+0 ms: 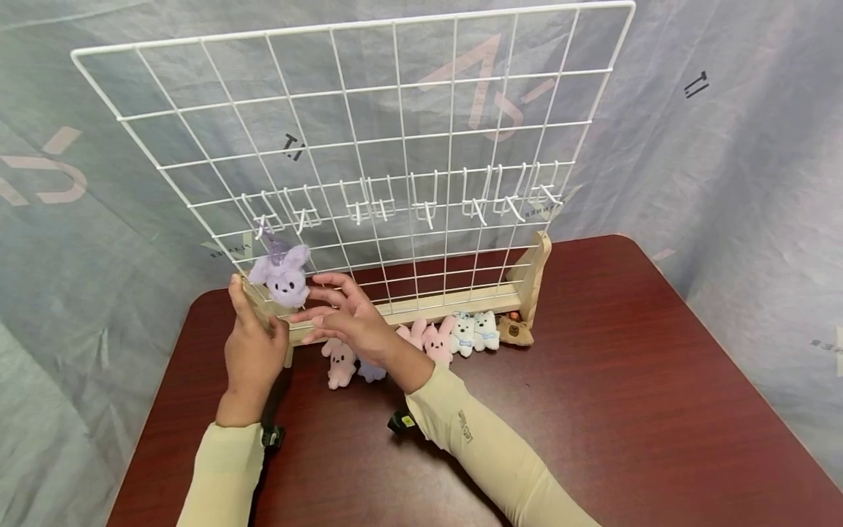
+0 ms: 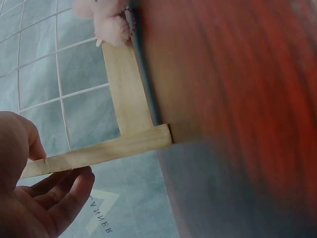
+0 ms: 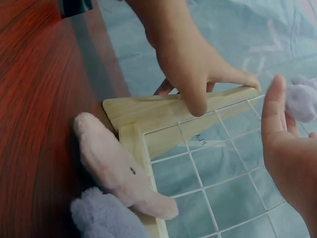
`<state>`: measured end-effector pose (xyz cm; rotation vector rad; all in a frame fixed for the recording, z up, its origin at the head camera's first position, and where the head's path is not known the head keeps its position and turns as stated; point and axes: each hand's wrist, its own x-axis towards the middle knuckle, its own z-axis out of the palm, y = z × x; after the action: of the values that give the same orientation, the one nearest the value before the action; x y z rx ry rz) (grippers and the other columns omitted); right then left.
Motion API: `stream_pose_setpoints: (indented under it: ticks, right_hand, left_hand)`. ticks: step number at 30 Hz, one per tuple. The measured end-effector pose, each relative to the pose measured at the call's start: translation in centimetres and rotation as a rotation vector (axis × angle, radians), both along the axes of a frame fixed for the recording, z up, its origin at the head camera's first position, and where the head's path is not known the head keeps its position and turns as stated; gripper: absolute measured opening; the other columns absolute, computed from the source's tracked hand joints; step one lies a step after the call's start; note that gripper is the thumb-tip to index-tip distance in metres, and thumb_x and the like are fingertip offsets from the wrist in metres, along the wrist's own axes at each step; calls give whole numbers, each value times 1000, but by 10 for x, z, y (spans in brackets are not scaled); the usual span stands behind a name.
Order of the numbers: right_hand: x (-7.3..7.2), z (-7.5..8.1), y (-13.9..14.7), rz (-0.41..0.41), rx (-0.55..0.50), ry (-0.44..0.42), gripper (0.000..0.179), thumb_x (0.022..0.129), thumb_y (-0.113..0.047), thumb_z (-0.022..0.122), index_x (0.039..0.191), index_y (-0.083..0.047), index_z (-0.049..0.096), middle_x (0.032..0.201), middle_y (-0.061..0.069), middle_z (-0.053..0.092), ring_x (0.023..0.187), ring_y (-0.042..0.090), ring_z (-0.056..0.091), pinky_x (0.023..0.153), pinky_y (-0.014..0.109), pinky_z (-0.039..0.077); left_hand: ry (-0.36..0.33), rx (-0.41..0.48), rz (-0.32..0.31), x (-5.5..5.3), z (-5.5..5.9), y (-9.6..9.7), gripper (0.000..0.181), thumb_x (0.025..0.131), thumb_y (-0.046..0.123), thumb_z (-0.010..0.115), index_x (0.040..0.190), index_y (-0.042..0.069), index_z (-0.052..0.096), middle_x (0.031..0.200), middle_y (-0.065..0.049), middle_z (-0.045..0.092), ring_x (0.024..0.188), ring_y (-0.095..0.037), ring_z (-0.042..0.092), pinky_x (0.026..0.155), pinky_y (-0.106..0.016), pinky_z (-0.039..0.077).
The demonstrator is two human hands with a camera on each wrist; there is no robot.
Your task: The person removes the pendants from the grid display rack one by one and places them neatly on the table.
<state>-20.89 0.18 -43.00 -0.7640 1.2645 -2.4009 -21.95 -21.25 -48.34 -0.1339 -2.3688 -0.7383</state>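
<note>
A lilac plush keychain (image 1: 287,284) with round ears hangs by its strap from the leftmost hook (image 1: 265,224) of a white wire grid (image 1: 395,23). My left hand (image 1: 253,359) grips the wooden side post (image 2: 133,142) of the grid's stand, thumb on one face and fingers on the other. To the right of the lilac plush, my right hand (image 1: 356,322) has its fingers spread and fairly straight, the fingertips right at the plush's side. In the right wrist view, that hand (image 3: 292,158) stands in front of the grid with the plush just behind its fingers.
Along the stand's wooden crossbar (image 1: 402,315) sit several plush keychains: a pink one (image 1: 341,366), a lilac one (image 1: 372,372), pink rabbits (image 1: 437,341), white ones (image 1: 463,335) and a brown one (image 1: 516,332). More white hooks (image 1: 426,212) line the grid. The table (image 1: 626,380) is dark red.
</note>
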Motion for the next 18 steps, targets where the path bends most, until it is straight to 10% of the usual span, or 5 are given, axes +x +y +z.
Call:
stream_pose_setpoints:
  ticks: [18]
  right_hand:
    - [8, 17, 1, 47, -54, -63, 68, 98, 13, 44, 163, 6, 27, 144, 8, 49, 115, 13, 67, 97, 27, 58]
  left_hand:
    - [-9, 1, -1, 0, -1, -1, 93, 92, 7, 63, 168, 11, 10, 85, -31, 56, 55, -39, 45, 53, -59, 39]
